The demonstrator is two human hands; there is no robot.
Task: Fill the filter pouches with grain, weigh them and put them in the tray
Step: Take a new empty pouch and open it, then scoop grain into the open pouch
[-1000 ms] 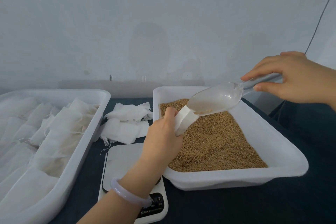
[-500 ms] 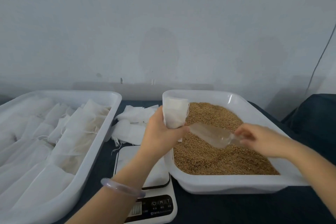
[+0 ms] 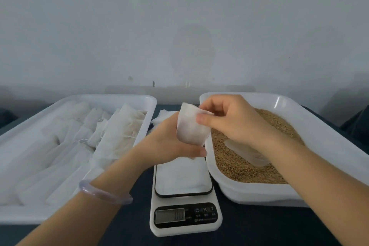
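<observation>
"White filter pouch [image 3: 191, 128], where is it hanging right now?"
"It is hovering over the far edge of the scale [image 3: 184, 195], between both hands, just beside the near-left corner of the grain tray [image 3: 319, 124]."
"How is the left hand [image 3: 165, 146] holding it?"
"Its fingers are curling around the pouch's lower half from underneath, gripping it. A pale bangle [image 3: 105, 194] is sitting on that wrist."
"And the right hand [image 3: 229, 120]?"
"Thumb and forefinger are pinching the pouch's top edge, and the other fingers are curling loosely above the grain [image 3: 235, 166]."
"Where is the scoop lying?"
"The clear scoop [image 3: 247, 155] is lying on the grain, partly hiding under the right wrist, apart from both hands."
"What is sitting on the left?"
"A second white tray [image 3: 148, 102] is holding rows of filled pouches [image 3: 119, 132], with strings trailing between them. A few flat empty pouches [image 3: 162, 115] are lying on the dark table [image 3: 259, 231] behind the scale, between the two trays."
"Is the scale reading anything?"
"Its display is looking too blurred to tell."
</observation>
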